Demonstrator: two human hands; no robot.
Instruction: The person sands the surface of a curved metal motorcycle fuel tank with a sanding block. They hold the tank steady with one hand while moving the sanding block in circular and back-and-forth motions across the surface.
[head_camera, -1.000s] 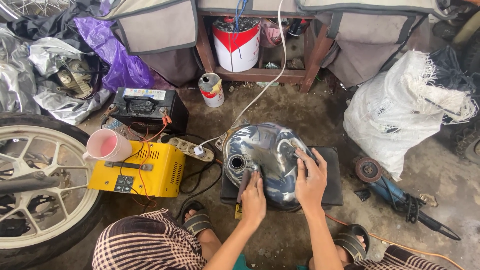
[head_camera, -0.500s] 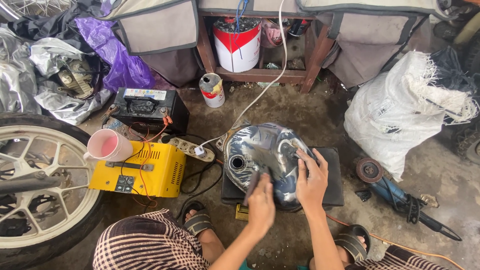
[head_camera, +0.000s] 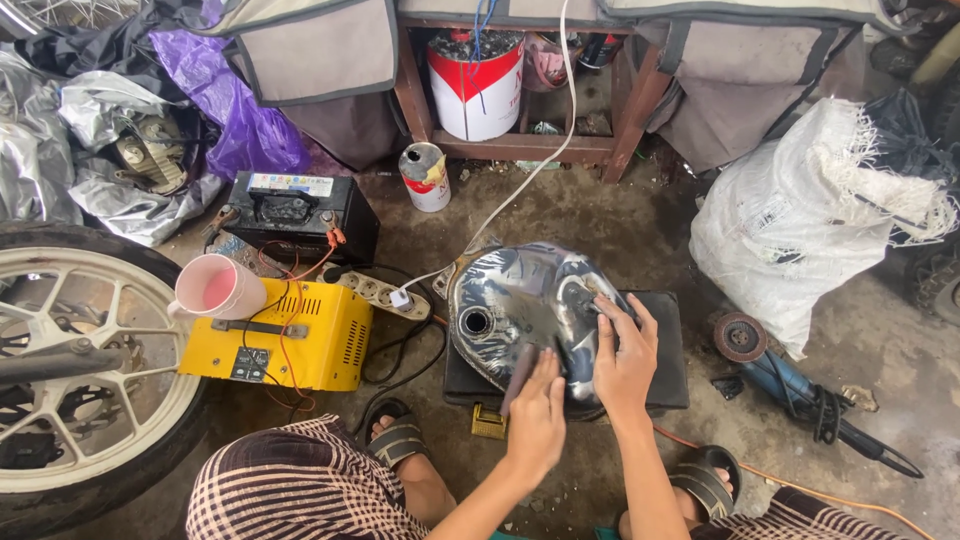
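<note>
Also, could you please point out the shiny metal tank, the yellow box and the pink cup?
shiny metal tank (head_camera: 520, 300): head view, on its bare upper surface.
yellow box (head_camera: 335, 340): head view, on its top panel.
pink cup (head_camera: 215, 287): head view, on its open mouth.

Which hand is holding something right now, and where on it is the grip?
The left hand grips a dark flat strip by its near end, pressed on the shiny metal tank. The right hand lies flat on the tank, holding nothing.

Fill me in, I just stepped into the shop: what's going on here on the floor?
A person crouches over a shiny metal fuel tank that lies on a dark pad. The left hand presses a strip of sandpaper to it; the right hand lies flat on the tank. A yellow charger sits nearby.
</note>
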